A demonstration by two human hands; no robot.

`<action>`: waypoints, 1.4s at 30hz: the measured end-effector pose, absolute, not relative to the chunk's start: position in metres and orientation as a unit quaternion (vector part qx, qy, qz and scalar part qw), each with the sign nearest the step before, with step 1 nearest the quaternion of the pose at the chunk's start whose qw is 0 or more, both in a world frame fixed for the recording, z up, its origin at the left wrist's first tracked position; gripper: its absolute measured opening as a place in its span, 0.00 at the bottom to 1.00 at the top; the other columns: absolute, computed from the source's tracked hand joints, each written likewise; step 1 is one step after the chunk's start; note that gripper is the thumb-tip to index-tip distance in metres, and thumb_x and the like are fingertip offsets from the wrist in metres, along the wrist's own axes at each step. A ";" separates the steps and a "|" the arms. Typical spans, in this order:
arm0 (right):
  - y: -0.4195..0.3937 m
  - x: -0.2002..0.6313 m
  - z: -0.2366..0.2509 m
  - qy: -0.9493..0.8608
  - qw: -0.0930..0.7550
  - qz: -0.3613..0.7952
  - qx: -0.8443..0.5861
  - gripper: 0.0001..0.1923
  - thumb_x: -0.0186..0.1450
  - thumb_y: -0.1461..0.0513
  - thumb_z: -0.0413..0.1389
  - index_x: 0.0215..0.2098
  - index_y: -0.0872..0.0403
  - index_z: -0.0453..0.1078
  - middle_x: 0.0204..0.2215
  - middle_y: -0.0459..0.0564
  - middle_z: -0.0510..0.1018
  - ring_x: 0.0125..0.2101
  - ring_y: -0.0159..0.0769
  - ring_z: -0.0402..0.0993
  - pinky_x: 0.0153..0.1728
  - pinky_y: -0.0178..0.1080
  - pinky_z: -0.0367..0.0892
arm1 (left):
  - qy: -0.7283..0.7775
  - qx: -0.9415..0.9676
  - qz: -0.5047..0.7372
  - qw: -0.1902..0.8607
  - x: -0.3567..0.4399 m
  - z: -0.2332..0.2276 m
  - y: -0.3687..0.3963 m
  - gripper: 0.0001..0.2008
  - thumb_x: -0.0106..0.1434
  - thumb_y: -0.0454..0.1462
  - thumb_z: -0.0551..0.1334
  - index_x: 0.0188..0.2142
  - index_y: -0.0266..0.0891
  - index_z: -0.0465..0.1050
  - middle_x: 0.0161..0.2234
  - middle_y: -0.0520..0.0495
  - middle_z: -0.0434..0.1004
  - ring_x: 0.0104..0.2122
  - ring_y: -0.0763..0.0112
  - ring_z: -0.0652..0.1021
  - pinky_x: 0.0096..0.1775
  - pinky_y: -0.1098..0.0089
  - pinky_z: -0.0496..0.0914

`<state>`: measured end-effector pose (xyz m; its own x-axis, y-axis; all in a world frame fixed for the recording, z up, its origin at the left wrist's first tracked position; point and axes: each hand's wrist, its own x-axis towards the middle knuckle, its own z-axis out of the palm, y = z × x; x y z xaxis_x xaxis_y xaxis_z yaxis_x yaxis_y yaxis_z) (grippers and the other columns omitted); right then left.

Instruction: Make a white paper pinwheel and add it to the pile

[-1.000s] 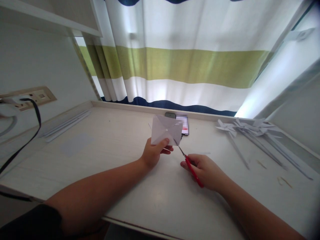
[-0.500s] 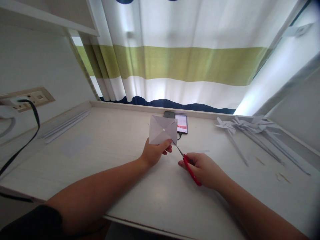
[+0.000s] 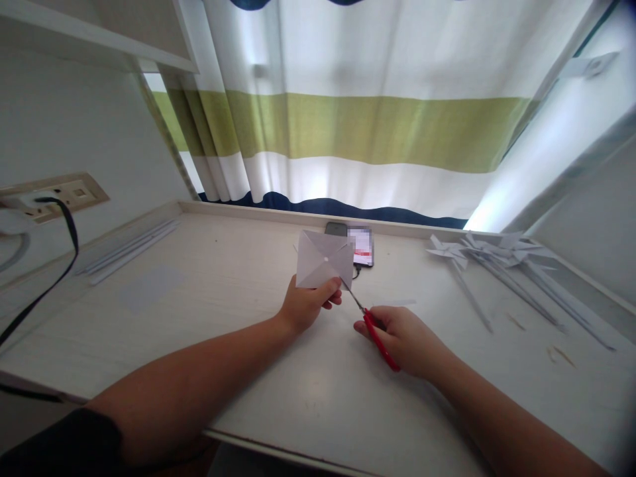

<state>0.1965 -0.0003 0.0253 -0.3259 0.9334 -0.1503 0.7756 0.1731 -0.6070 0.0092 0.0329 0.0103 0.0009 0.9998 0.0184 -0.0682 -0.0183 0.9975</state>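
Observation:
A square of white paper with diagonal creases and a small hole at its centre is held up over the desk. My left hand pinches its lower edge, thumb in front. My right hand grips the red handles of a pair of scissors. The scissor blades reach the paper's lower right corner, close beside my left thumb. Slits show along the diagonals toward the upper right and lower right corners.
Behind the paper lie a dark phone and a lit phone with a cable. Several paper pinwheels on sticks lie at the right, near small tan scraps. Rolled paper sticks lie at the left on the white desk.
Almost nothing differs. Both hands, the paper and the scissors keep nearly the same place, with only a very slight shift of the view.

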 end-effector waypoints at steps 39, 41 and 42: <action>0.000 0.200 0.029 -0.757 0.107 0.296 -0.573 0.21 0.60 0.45 0.51 0.22 0.53 0.66 0.18 0.46 0.72 0.20 0.32 0.65 0.21 0.34 0.55 | 0.487 0.467 0.537 0.507 0.006 0.008 0.039 0.12 0.52 0.41 0.66 0.27 0.32 0.75 0.21 0.47 0.75 0.20 0.73 0.75 0.21 0.76 0.69; 0.000 0.200 0.029 -0.757 0.106 0.294 -0.574 0.21 0.60 0.45 0.51 0.22 0.53 0.66 0.18 0.46 0.72 0.20 0.32 0.65 0.21 0.34 0.55 | 0.486 0.469 0.536 0.507 0.006 0.009 0.039 0.12 0.52 0.41 0.66 0.27 0.32 0.75 0.21 0.47 0.75 0.20 0.73 0.75 0.21 0.76 0.69; 0.000 0.199 0.029 -0.756 0.104 0.294 -0.576 0.21 0.60 0.45 0.51 0.22 0.53 0.66 0.18 0.46 0.72 0.20 0.32 0.65 0.21 0.34 0.55 | 0.486 0.470 0.536 0.506 0.006 0.009 0.039 0.12 0.52 0.41 0.66 0.27 0.32 0.75 0.21 0.47 0.75 0.20 0.73 0.75 0.21 0.76 0.69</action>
<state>0.1993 0.0004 0.0291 -0.3158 0.9312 -0.1819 0.8088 0.1640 -0.5647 0.0062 0.0389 0.0089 -0.0451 0.9989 0.0116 -0.0861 -0.0155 0.9962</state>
